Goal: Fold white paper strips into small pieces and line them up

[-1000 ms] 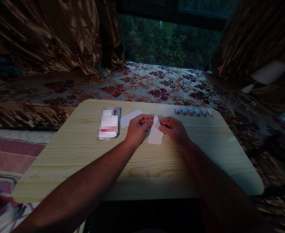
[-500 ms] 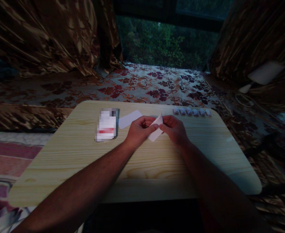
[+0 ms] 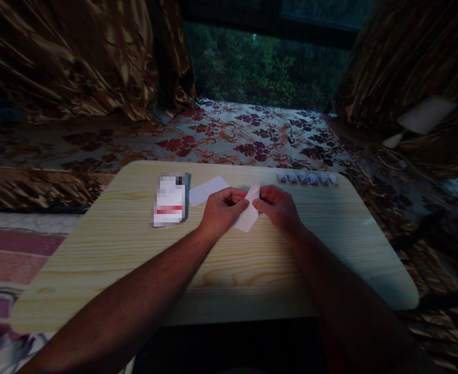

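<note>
Both my hands meet over the middle of a light wooden table (image 3: 221,270). My left hand (image 3: 221,209) and my right hand (image 3: 276,206) each pinch a small white paper slip (image 3: 248,210) between fingers and thumb. The slip is partly folded and tilts up from the tabletop. A second flat white slip (image 3: 207,190) lies just left of my left hand. A row of several small folded paper pieces (image 3: 307,178) lies along the far right edge.
A blurred rectangular card or packet (image 3: 169,200) lies at the far left of the table. Floral bedding (image 3: 244,135) spreads behind the table, with brown curtains (image 3: 65,57) either side of a dark window. A white object (image 3: 423,117) rests at the right.
The paper slip hung down over the table a second ago; it has been turned and folded between my fingers and now tilts upward. My hands stayed in place.
</note>
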`<state>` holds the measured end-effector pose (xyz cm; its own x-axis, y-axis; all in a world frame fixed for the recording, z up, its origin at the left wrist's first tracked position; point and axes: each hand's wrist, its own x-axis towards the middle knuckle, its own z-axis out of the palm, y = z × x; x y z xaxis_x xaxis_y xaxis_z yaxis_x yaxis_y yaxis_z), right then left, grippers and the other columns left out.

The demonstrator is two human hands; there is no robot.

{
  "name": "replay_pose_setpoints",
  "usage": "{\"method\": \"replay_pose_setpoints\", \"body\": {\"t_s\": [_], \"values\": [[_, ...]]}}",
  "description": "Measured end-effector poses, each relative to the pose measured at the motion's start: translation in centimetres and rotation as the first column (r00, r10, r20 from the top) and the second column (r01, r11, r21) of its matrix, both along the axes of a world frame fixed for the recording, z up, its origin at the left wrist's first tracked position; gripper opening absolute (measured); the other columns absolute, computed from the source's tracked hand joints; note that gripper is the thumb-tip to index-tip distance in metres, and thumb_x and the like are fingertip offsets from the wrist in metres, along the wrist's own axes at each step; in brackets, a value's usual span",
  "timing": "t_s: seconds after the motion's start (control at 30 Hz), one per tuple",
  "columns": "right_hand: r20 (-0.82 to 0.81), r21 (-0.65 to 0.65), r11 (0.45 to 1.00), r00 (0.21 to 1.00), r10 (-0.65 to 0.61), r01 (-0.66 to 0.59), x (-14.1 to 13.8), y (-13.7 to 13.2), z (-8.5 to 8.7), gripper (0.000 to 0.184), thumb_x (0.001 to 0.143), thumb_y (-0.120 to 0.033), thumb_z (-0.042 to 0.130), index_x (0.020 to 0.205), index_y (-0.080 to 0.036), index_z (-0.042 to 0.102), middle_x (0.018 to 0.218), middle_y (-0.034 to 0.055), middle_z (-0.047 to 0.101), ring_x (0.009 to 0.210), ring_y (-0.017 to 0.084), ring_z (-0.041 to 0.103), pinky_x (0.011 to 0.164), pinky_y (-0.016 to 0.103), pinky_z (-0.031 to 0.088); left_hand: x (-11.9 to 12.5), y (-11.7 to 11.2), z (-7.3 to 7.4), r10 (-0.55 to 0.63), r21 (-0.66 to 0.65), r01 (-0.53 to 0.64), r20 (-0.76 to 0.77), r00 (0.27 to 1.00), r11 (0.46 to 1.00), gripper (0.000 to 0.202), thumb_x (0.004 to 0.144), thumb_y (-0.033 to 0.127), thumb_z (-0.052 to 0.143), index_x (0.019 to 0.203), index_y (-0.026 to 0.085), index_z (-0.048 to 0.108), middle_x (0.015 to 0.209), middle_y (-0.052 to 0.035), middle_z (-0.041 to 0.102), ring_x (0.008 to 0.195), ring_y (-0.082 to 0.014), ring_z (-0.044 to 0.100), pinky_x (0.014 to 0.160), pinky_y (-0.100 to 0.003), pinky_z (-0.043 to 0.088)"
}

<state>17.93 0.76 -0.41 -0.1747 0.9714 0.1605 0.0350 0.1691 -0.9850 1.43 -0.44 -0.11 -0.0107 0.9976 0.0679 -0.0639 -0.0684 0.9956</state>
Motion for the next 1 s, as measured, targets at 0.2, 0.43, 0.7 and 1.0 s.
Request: {"method": "replay_pose_setpoints", "body": {"t_s": [0.2, 0.43, 0.7, 1.0], "values": [[0.013, -0.007, 0.998, 0.998, 0.066, -0.066, 0.01, 0.09, -0.29, 0.02, 0.071, -0.025, 0.073, 0.09, -0.021, 0.066, 0.082, 0.001, 0.072, 0.073, 0.018, 0.066, 0.066, 0.029, 0.051, -0.37, 0.21, -0.35, -0.018, 0.038, 0.018, -0.012, 1.0, 0.999, 0.025, 0.07, 0.021, 0.071, 0.093, 0.015, 0.077, 0.083, -0.0044, 0.076, 0.068, -0.0143, 0.066, 0.062, -0.024, 0.049], [-0.029, -0.022, 0.999, 0.998, 0.049, -0.049, -0.05, 0.24, -0.42, 0.019, 0.07, -0.021, 0.073, 0.087, -0.021, 0.065, 0.079, 0.0006, 0.072, 0.069, 0.017, 0.065, 0.064, 0.029, 0.05, -0.25, 0.0, -0.25, -0.096, 0.023, 0.095, 0.066, 0.993, 0.995, 0.026, 0.071, 0.024, 0.073, 0.096, 0.016, 0.076, 0.08, -0.0039, 0.075, 0.063, -0.0136, 0.065, 0.058, -0.024, 0.049], [-0.021, -0.018, 0.999, 0.999, 0.049, -0.05, -0.07, 0.29, -0.41, 0.02, 0.07, -0.022, 0.073, 0.087, -0.022, 0.063, 0.08, 0.0005, 0.071, 0.071, 0.017, 0.066, 0.067, 0.03, 0.051, 0.0, -0.06, -0.05, -0.077, 0.047, 0.075, 0.039, 0.996, 0.996, 0.029, 0.067, 0.02, 0.077, 0.095, 0.017, 0.075, 0.08, -0.0028, 0.074, 0.066, -0.0126, 0.065, 0.063, -0.025, 0.052], [-0.038, -0.005, 1.0, 0.999, 0.022, -0.022, -0.03, 0.37, -0.72, 0.019, 0.07, -0.022, 0.073, 0.087, -0.022, 0.063, 0.082, 0.0008, 0.072, 0.072, 0.017, 0.066, 0.066, 0.03, 0.051, 0.06, 0.01, -0.05, -0.065, 0.054, 0.064, 0.023, 0.998, 0.997, 0.027, 0.066, 0.017, 0.074, 0.093, 0.016, 0.075, 0.077, -0.0021, 0.072, 0.064, -0.0111, 0.062, 0.062, -0.024, 0.051]]}}
